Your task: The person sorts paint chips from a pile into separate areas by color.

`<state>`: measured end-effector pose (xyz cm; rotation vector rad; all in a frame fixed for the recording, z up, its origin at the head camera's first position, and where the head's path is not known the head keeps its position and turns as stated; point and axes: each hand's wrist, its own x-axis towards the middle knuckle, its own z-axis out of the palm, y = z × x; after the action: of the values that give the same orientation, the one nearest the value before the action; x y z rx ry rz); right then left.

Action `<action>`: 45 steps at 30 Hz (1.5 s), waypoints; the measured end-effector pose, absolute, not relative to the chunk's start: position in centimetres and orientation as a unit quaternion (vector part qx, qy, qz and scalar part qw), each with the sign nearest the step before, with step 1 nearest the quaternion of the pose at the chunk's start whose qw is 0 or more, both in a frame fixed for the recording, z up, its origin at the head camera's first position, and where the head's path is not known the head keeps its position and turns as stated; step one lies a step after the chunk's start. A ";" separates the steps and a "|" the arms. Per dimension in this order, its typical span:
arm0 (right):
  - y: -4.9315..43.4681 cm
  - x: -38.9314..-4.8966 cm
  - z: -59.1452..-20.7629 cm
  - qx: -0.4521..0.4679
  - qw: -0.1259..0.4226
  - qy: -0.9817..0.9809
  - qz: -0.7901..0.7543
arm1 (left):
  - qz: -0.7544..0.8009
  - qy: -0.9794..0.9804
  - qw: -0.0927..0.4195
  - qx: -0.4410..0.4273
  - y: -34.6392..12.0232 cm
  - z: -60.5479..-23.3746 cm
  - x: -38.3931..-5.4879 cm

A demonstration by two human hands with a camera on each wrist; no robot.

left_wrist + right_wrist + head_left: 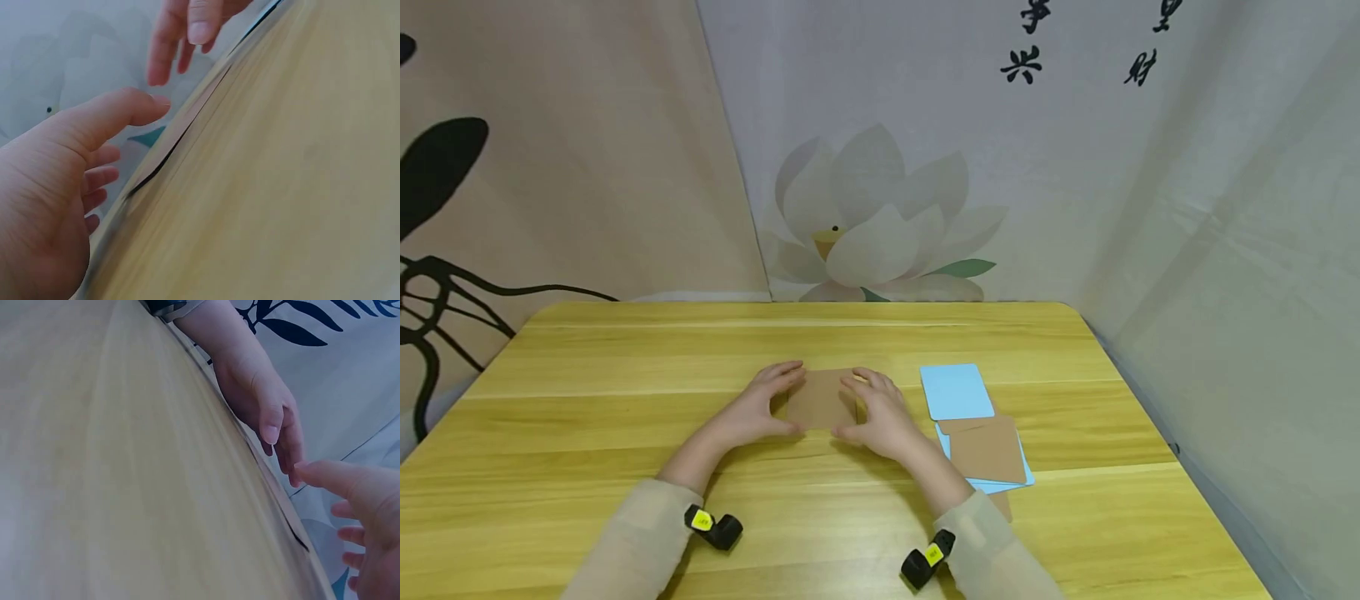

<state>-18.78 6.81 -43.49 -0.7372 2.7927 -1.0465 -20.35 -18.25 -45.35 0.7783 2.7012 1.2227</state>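
A brown square card (822, 400) lies flat on the table between the two hands. At its left side is the left hand (766, 405), thumb and fingers spread apart in a loose curve. The right hand (880, 415) takes a similar pose at the right side of the card. Seen nearly edge-on in the left wrist view, the card (181, 128) sits below both hands, and its near edge looks slightly raised from the wood. Neither hand pinches it; whether any fingertip touches its sides I cannot tell.
Right of the hands lie a blue square card (957, 392) and an overlapping pile of brown cards (988, 450) and blue ones. The wooden table (662, 350) ends at a curtain (1060, 183) printed with a lotus. Each wrist carries a small black camera (724, 532).
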 end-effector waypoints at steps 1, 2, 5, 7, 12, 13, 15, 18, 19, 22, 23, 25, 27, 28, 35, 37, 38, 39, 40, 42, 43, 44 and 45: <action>7.0 -18.6 -43.3 -0.242 0.033 0.907 -0.343 | 0.402 0.879 0.039 0.253 -18.1 -45.3 -20.3; 7.2 -18.5 -43.2 -0.242 0.032 0.907 -0.343 | 0.402 0.879 0.038 0.254 -17.9 -45.3 -20.2; 8.0 -18.2 -42.8 -0.241 0.033 0.905 -0.349 | 0.405 0.879 0.032 0.251 -17.3 -45.4 -19.9; 8.7 -18.0 -42.6 -0.240 0.033 0.904 -0.353 | 0.402 0.880 0.020 0.251 -16.9 -45.4 -19.8; 10.9 -17.7 -42.5 -0.249 0.018 0.902 -0.352 | 0.402 0.880 -0.001 0.253 -15.6 -45.4 -19.3; 11.3 -17.7 -42.5 -0.251 0.013 0.902 -0.350 | 0.403 0.879 -0.003 0.253 -15.3 -45.4 -19.2; 12.2 -17.7 -42.5 -0.254 0.008 0.902 -0.350 | 0.409 0.877 -0.006 0.254 -14.6 -45.4 -19.0; 13.4 -17.7 -42.4 -0.256 0.006 0.900 -0.354 | 0.419 0.871 -0.009 0.255 -13.5 -45.4 -18.9; 13.8 -17.7 -42.4 -0.257 0.005 0.899 -0.354 | 0.424 0.869 -0.007 0.253 -13.2 -45.4 -18.8; 15.1 -17.8 -42.3 -0.262 0.001 0.899 -0.352 | 0.434 0.865 -0.002 0.252 -11.9 -45.4 -18.7; 15.6 -17.8 -42.3 -0.263 0.000 0.899 -0.351 | 0.436 0.863 -0.002 0.253 -11.5 -45.4 -18.7; 16.5 -17.9 -42.4 -0.264 -0.003 0.900 -0.348 | 0.439 0.862 0.001 0.253 -10.6 -45.4 -18.6; 17.3 -18.0 -42.4 -0.262 -0.007 0.902 -0.343 | 0.434 0.863 -0.004 0.257 -9.8 -45.4 -18.6; 17.7 -18.0 -42.5 -0.261 -0.006 0.903 -0.341 | 0.433 0.863 -0.007 0.259 -9.4 -45.4 -18.7; 20.5 -18.7 -43.0 -0.262 -0.004 0.904 -0.337 | 0.433 0.863 -0.014 0.261 -6.5 -45.4 -18.8; 21.1 -18.9 -43.1 -0.263 -0.004 0.904 -0.338 | 0.430 0.864 -0.019 0.263 -5.7 -45.5 -18.9; 21.4 -19.1 -43.2 -0.262 -0.003 0.904 -0.338 | 0.428 0.864 -0.021 0.264 -5.3 -45.5 -19.0; 21.7 -19.2 -43.3 -0.260 -0.001 0.904 -0.338 | 0.426 0.865 -0.023 0.265 -5.0 -45.6 -19.1; 22.0 -19.3 -43.3 -0.258 0.003 0.904 -0.340 | 0.425 0.865 -0.025 0.266 -4.7 -45.6 -19.2; 22.5 -19.6 -43.5 -0.255 0.008 0.905 -0.341 | 0.421 0.867 -0.025 0.264 -4.0 -45.6 -19.3; 22.7 -19.7 -43.5 -0.255 0.011 0.905 -0.341 | 0.420 0.868 -0.024 0.263 -3.7 -45.6 -19.4; 22.9 -19.8 -43.6 -0.254 0.014 0.904 -0.343 | 0.421 0.868 -0.021 0.261 -3.4 -45.5 -19.5; 23.1 -20.0 -43.7 -0.253 0.017 0.904 -0.344 | 0.420 0.870 -0.020 0.259 -3.2 -45.5 -19.6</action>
<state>-19.97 23.14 -43.66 -0.7874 2.8108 -1.0678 -19.56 -3.19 -45.49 0.8232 2.7674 1.3353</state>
